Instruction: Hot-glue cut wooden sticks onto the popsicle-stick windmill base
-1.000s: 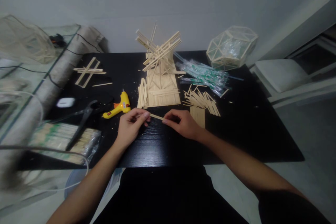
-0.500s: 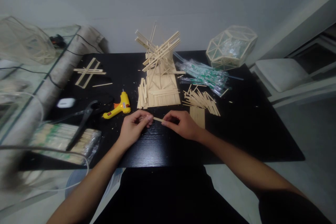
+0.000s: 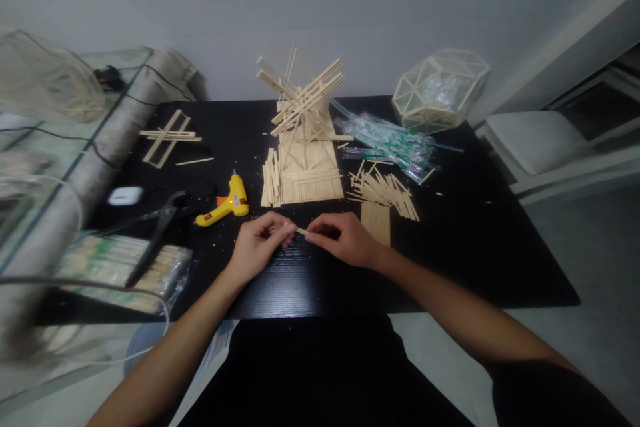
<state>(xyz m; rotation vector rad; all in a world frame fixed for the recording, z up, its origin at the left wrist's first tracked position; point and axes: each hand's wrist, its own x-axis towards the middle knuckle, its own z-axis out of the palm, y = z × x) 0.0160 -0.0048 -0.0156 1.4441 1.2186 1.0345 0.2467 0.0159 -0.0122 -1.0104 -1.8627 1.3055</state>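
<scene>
Between my two hands a short pale wooden stick (image 3: 301,231) is held just above the black table, near its front half. My left hand (image 3: 261,241) pinches its left end and my right hand (image 3: 345,238) pinches its right end; only a short middle piece shows. Beyond them stands a windmill model (image 3: 309,167) made of wooden sticks, with crossed blades at its top. Left of my left hand lies a yellow glue gun (image 3: 226,203). A small flat stick panel (image 3: 376,223) is partly behind my right hand.
Loose cut sticks (image 3: 387,192) lie to the right, below plastic-wrapped packs (image 3: 393,141). A faceted stick frame (image 3: 441,90) stands at the back right. On the left are a stick cross (image 3: 169,138), a white case (image 3: 125,196), black-handled pliers (image 3: 156,240) and a bagged stick bundle (image 3: 113,267).
My hands have come slightly closer together, so less of the stick shows between them. Everything else on the table stays where it was.
</scene>
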